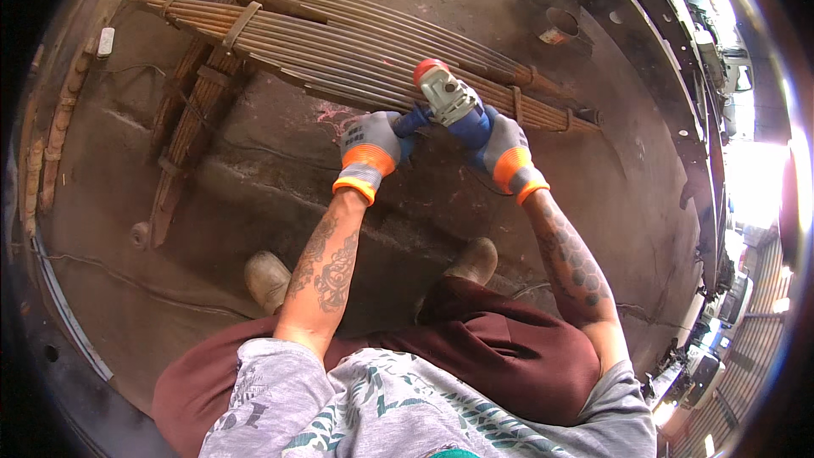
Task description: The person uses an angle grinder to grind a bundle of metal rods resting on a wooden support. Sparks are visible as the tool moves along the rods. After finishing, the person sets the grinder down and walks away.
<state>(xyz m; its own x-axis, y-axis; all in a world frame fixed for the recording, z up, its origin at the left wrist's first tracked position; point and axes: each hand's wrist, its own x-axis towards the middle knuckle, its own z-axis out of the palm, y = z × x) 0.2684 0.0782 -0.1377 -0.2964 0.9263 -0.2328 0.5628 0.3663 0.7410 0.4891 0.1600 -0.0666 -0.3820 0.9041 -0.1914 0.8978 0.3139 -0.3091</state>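
Both my hands wear grey gloves with orange cuffs and hold a blue angle grinder [449,100] with a silver gear head and a red part at its front. My left hand [373,142] is closed round the side handle. Around the blue body my right hand [502,148] is wrapped, its fingers partly hidden by the tool. The grinder's head is over the near edge of a long rusty leaf spring pack [339,51], bound by metal clips. Whether the disc touches the steel cannot be made out. A second leaf spring pack [390,13] lies just behind it.
More leaf springs [188,114] lie beneath and left of the packs. A rusty can [560,25] stands at the far right, near a dark perforated steel beam [661,42]. A cable [144,288] crosses the floor at left. My boots [270,280] are close below the grinder.
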